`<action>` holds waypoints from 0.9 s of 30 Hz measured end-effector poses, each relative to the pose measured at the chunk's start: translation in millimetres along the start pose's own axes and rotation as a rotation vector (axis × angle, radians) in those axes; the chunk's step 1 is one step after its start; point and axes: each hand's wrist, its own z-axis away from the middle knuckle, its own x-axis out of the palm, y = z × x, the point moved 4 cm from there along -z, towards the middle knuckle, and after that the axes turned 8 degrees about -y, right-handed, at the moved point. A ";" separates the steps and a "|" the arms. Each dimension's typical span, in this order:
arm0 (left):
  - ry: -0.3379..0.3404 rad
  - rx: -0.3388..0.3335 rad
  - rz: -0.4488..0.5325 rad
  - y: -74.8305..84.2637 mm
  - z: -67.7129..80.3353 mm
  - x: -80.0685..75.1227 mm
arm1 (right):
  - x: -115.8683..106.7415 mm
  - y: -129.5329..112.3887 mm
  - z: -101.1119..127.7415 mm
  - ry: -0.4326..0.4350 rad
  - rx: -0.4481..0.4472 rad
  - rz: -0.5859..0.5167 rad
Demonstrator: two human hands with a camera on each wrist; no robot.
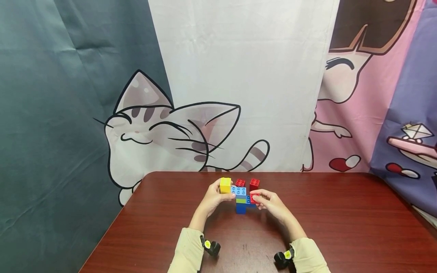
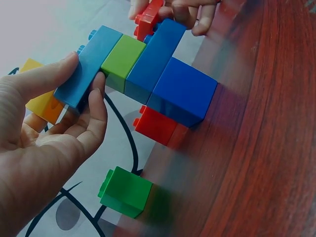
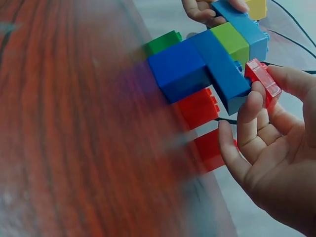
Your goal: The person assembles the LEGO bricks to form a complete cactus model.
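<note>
A tower of toy building bricks stands on the table. It has a dark blue brick (image 2: 183, 92) at the bottom, then a long blue brick (image 3: 220, 71), a lime green brick (image 2: 123, 62) and a light blue brick (image 1: 238, 190). A yellow brick (image 1: 225, 185) sits up at the left end of the light blue one. My left hand (image 1: 213, 197) grips the light blue brick between thumb and fingers. With thumb and fingertips my right hand (image 1: 271, 204) pinches a small red brick (image 3: 263, 81), right at the studs on the long blue brick's right end.
Behind the tower two red bricks (image 1: 240, 182) stand apart on the brown table (image 1: 164, 227). A green brick (image 2: 126, 192) stands farther left, hidden from the head view. A curtain (image 1: 246, 76) with a cartoon cat hangs behind the table's far edge.
</note>
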 end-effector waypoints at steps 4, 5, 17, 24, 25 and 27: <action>-0.001 0.002 -0.002 0.3 0.4 0.1 | -0.7 4.1 -1.5 0.000 0.009 -0.012; -0.002 0.003 -0.003 0.5 0.5 0.1 | -0.9 4.1 -1.5 -0.001 0.009 -0.014; 0.001 -0.005 0.005 1.1 0.1 0.4 | -0.7 2.0 -0.1 -0.012 0.003 -0.033; -0.013 -0.006 0.008 0.1 0.2 1.2 | -0.9 3.2 -0.5 -0.004 -0.001 -0.017; -0.013 -0.005 0.010 0.1 0.1 1.4 | -1.1 3.8 -0.7 0.001 0.001 -0.013; -0.014 0.000 0.013 0.2 -0.2 2.0 | -1.7 5.3 -1.0 0.013 0.005 -0.017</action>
